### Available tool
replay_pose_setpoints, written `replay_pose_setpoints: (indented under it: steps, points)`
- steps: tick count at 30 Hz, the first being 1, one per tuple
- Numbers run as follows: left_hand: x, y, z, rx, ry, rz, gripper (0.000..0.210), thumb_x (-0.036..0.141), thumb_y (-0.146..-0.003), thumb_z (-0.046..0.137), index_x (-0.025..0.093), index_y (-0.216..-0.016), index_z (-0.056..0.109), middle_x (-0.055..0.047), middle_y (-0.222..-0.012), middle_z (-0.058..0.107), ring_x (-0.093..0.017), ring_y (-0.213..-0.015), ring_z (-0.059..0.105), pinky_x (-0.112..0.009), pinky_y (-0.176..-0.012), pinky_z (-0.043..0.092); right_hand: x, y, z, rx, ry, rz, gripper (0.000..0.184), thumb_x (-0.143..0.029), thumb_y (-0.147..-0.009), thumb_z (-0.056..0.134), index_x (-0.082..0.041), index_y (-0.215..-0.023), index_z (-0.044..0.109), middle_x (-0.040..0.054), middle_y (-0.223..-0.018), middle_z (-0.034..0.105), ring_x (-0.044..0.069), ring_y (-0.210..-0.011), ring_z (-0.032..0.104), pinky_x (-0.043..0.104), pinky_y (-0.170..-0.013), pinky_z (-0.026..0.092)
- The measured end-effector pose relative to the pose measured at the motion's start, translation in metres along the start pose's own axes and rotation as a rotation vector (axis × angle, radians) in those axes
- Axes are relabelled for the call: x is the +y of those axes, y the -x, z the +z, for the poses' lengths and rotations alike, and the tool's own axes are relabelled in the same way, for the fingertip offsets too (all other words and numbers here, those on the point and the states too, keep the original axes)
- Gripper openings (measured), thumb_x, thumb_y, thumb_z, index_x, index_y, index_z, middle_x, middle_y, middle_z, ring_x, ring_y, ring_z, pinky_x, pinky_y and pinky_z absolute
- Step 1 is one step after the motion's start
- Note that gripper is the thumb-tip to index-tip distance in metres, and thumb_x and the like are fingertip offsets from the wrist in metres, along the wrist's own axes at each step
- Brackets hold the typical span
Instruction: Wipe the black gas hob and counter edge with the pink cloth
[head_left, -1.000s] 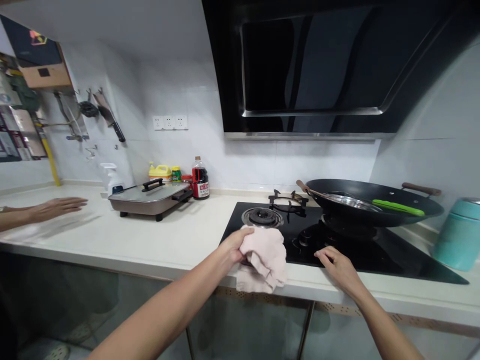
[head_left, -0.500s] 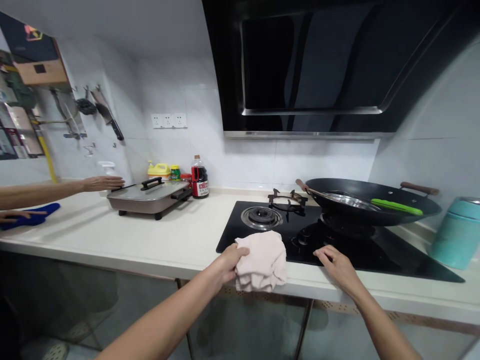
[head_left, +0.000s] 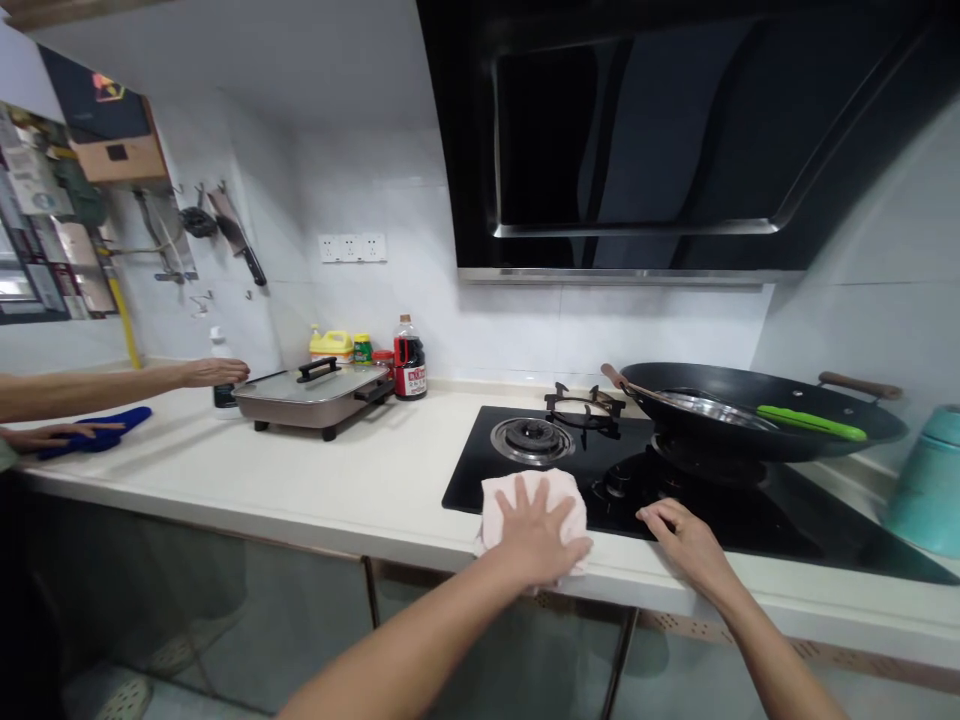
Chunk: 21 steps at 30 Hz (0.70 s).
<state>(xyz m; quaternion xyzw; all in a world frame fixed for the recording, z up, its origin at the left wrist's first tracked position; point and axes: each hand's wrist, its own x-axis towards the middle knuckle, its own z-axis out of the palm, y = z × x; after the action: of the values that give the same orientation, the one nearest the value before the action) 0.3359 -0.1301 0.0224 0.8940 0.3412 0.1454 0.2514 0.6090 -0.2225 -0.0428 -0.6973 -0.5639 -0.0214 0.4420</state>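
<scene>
My left hand (head_left: 535,535) lies flat with spread fingers on a pale pink cloth (head_left: 493,498). The cloth rests across the front edge of the black glass gas stove (head_left: 469,475) and the white counter. My right hand (head_left: 686,540) is closed with curled fingers at the stove's front edge, and nothing shows in it. Just beyond the cloth is the left burner (head_left: 532,436); its pan support (head_left: 585,410) sits farther back on the stove. A stove knob (head_left: 616,486) lies between my hands.
A black wok (head_left: 682,420) with a green-handled utensil (head_left: 810,422) stands on the right burner. A turquoise container (head_left: 926,485) is at far right. Left are a lidded electric pan (head_left: 307,405), a sauce bottle (head_left: 409,365) and another person's hands (head_left: 214,373), one on a blue cloth (head_left: 127,425).
My left hand has gone from gripping the cloth's left side to lying flat on top of it. My right hand stays nearly in place. The view has shifted slightly left.
</scene>
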Motion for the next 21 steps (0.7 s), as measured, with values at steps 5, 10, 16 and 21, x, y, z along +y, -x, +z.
replay_pose_setpoints:
  steps: [5,10,16,21]
  points:
    - [0.019,-0.033,0.020,-0.104,-0.091,0.045,0.076,0.075,-0.091,0.041,0.036,-0.156,0.049,-0.004,-0.177,0.016,-0.048,-0.159,-0.012,-0.075,-0.116,-0.021,0.007,0.000,0.003,-0.016,0.038,-0.022,0.049,-0.066,-0.091,0.047,-0.028,-0.080,0.077,0.0070,-0.094,0.075,0.028,-0.098,0.066,0.040,-0.090,0.051]
    - [0.024,-0.059,0.013,-0.113,-0.171,0.087,0.074,0.069,-0.088,0.047,0.035,-0.154,0.053,-0.006,-0.175,0.024,-0.047,-0.160,-0.003,-0.077,-0.119,-0.010,0.013,0.002,0.005,-0.018,0.065,-0.009,0.048,-0.067,-0.090,0.048,-0.030,-0.079,0.077,0.0060,-0.098,0.076,0.030,-0.104,0.066,0.042,-0.095,0.051]
    - [0.009,-0.071,-0.001,-0.103,-0.142,0.043,0.073,0.060,-0.079,0.061,0.040,-0.149,0.057,-0.001,-0.174,0.028,-0.042,-0.160,0.007,-0.071,-0.123,-0.005,0.017,0.002,0.003,0.003,0.068,0.026,0.052,-0.071,-0.087,0.047,-0.029,-0.077,0.077,0.0071,-0.099,0.077,0.032,-0.107,0.068,0.044,-0.096,0.052]
    - [-0.035,-0.067,-0.030,-0.013,-0.148,-0.047,0.067,0.058,-0.082,0.059,0.037,-0.146,0.060,-0.004,-0.172,0.032,-0.041,-0.158,0.016,-0.069,-0.123,0.000,0.015,0.007,0.000,-0.006,0.047,0.004,0.048,-0.065,-0.090,0.048,-0.029,-0.079,0.077,0.0059,-0.102,0.077,0.029,-0.107,0.067,0.042,-0.098,0.051]
